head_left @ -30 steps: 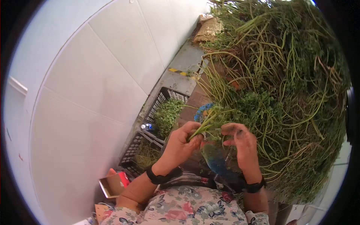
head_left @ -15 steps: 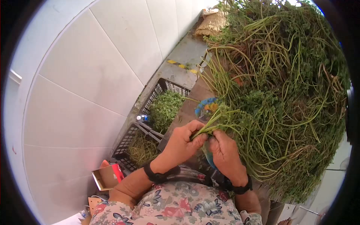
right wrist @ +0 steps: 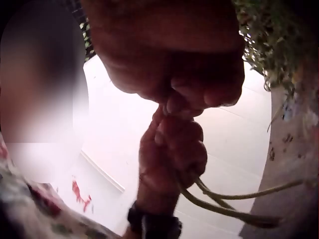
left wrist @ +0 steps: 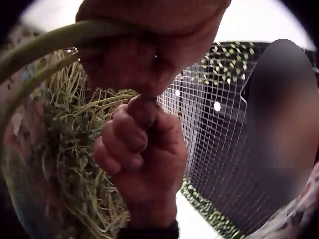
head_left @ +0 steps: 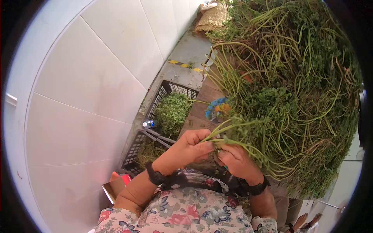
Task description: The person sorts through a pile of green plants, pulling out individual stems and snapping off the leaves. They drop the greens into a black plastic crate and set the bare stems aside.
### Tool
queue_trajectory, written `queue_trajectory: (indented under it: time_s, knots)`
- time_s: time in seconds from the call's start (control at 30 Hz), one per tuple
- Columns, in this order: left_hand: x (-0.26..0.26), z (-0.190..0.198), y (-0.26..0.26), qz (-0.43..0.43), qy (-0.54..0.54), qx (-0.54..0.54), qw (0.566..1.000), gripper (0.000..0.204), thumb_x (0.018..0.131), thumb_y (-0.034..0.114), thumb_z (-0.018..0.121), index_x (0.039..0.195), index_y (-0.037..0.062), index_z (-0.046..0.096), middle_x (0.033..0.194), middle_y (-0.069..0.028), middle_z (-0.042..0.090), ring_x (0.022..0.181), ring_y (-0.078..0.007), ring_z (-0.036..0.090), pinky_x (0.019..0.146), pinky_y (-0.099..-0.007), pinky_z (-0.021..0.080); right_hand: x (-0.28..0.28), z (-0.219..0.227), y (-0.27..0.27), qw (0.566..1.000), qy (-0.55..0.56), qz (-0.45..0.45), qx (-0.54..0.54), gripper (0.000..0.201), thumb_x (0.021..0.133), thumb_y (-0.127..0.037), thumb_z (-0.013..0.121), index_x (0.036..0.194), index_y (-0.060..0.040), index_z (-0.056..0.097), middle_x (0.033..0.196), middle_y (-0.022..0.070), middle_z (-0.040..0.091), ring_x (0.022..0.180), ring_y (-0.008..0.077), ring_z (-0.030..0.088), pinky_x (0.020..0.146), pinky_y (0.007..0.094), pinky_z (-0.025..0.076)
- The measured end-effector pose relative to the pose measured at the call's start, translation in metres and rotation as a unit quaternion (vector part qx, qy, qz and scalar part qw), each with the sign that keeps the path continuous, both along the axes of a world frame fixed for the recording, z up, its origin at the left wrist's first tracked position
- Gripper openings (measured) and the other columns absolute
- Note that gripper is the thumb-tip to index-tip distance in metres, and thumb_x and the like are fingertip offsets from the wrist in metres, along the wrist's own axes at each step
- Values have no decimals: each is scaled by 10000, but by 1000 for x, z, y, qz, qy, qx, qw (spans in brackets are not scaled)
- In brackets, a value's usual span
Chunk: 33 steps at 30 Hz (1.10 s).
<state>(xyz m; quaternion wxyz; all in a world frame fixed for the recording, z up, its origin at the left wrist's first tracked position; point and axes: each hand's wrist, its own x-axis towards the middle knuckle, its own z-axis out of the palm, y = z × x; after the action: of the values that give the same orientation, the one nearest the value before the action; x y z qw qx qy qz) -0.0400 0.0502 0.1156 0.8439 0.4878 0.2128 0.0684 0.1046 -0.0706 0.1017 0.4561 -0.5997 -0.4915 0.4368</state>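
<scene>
My left hand (head_left: 186,148) grips a few green stems (head_left: 229,126), whose leafy ends reach right toward the pile. Close beside it, my right hand (head_left: 237,161) has its thumb and fingertips pinched together at the stems near the left fingertips. In the left wrist view the right hand (left wrist: 144,149) has curled fingers that meet the left hand (left wrist: 149,45). From the right wrist, stems (right wrist: 234,211) come out of the left fist (right wrist: 174,154); what the right fingertips pinch is too small to tell. A large heap of stemmed greens (head_left: 287,97) lies on the wooden table (head_left: 200,112).
Left of the table stand a black crate (head_left: 155,105) of green leaves (head_left: 173,114) and another crate (head_left: 134,153) with stems. A blue and yellow item (head_left: 217,108) lies by the heap. A woven sack (head_left: 213,18) is at the back; a white wall (head_left: 85,85) runs along the left.
The right hand has come in from standing apart with spread fingers to pinching beside the left hand. The held stems now fan further right, and the view has shifted slightly.
</scene>
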Motion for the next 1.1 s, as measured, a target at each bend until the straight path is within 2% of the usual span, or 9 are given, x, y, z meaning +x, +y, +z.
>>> queue_trajectory:
  time_s: [0.13, 0.23, 0.37, 0.4, 0.5, 0.63, 0.73, 0.93, 1.1]
  knots:
    - [-5, 2, 15, -57, -39, -52, 996, 175, 903, 208, 543, 971, 48, 567, 662, 87, 449, 522, 7, 325, 455, -161, 244, -10, -7, 4, 975, 222, -20, -25, 159, 856, -154, 528, 864, 4, 548, 647, 53, 522, 519, 169, 458, 480, 270, 364]
    - [-9, 3, 28, -19, -33, -78, 996, 161, 903, 189, 536, 973, 47, 568, 643, 98, 409, 507, 5, 304, 444, -163, 230, -12, -18, -5, 883, 469, -14, -32, 206, 864, -194, 534, 797, 0, 524, 627, 73, 505, 502, 165, 444, 471, 267, 371]
    - [-17, -3, 46, 50, -30, -87, 995, 132, 886, 161, 528, 923, 41, 569, 628, 91, 407, 472, -6, 280, 423, -183, 213, -4, -15, 6, 855, 509, -90, 31, 264, 836, -98, 516, 1075, 12, 505, 740, 68, 550, 595, 148, 520, 533, 260, 456]
    - [-16, -3, 47, 40, -7, -57, 998, 109, 886, 161, 543, 891, 53, 557, 622, 91, 393, 468, -4, 276, 422, -181, 219, -11, -12, 11, 884, 440, -153, -35, 290, 832, -100, 508, 1101, 7, 500, 762, 70, 549, 570, 137, 504, 523, 253, 444]
    - [-14, -5, 43, 26, -11, -23, 999, 119, 888, 171, 559, 905, 53, 565, 634, 88, 413, 482, 3, 299, 428, -178, 237, -21, -4, 21, 932, 344, -103, -35, 316, 838, -109, 495, 1132, 5, 491, 793, 69, 551, 567, 116, 485, 507, 243, 421]
    - [-13, -15, 38, 12, -8, 45, 999, 123, 888, 167, 562, 911, 47, 577, 643, 87, 438, 517, 10, 333, 446, -169, 262, -30, -3, 30, 919, 364, -148, 37, 331, 883, -184, 505, 1165, -10, 498, 780, 35, 565, 559, 85, 449, 486, 209, 368]
    - [-12, -14, 38, 11, 0, 85, 996, 124, 882, 164, 567, 894, 42, 585, 642, 93, 452, 543, 10, 352, 458, -171, 288, -26, -8, 25, 928, 317, -185, -62, 299, 921, -257, 513, 1138, -52, 516, 819, 31, 562, 624, 71, 468, 482, 185, 342]
    - [-13, -13, 37, 20, 41, 201, 979, 121, 872, 151, 574, 861, 31, 582, 631, 83, 428, 572, -11, 347, 481, -191, 309, -25, -37, 19, 989, 96, -116, 11, 295, 947, -285, 464, 1139, -77, 548, 775, 6, 564, 589, 55, 431, 502, 198, 345]
    - [-18, -10, 39, 25, 60, 269, 961, 134, 856, 160, 588, 825, 31, 570, 609, 45, 426, 582, -34, 369, 497, -215, 328, -26, -17, 26, 995, 75, -72, -1, 319, 947, -273, 460, 1176, -60, 523, 781, 17, 570, 624, 65, 466, 552, 206, 388]
